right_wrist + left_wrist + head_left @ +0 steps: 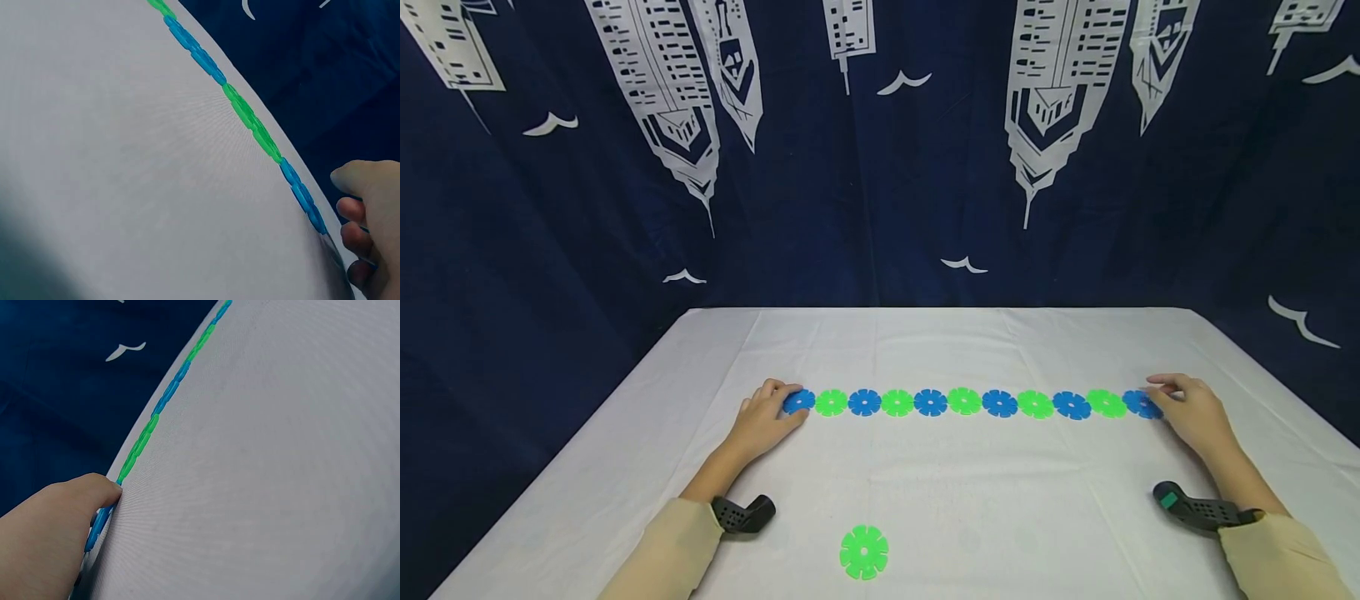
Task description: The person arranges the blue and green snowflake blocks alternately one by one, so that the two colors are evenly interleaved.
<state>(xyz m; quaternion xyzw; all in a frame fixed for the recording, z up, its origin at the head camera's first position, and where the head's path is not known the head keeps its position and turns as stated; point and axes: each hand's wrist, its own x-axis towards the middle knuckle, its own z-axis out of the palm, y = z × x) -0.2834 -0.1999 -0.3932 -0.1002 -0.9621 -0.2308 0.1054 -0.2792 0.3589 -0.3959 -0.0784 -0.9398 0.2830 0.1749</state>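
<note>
A straight row of flat, notched plastic discs, alternating blue and green, lies across the white table. My left hand (765, 423) is at the row's left end, its thumb and fingers around the edges of the blue end disc (799, 401). In the left wrist view the thumb (103, 490) rests against that blue disc (99, 528). At the other end, my right hand (1192, 412) is beside the blue end disc (1141, 404), overlapping its edge in the head view. The right wrist view shows its fingers (355, 212) loosely bent and apart from the blue disc (303, 197).
A loose green disc (863, 552) lies near the table's front, left of centre. White cloth (970, 500) covers the table. Behind it hangs a dark blue curtain (865, 208) with white printed buildings and birds. Black devices (745, 514) are strapped to both wrists.
</note>
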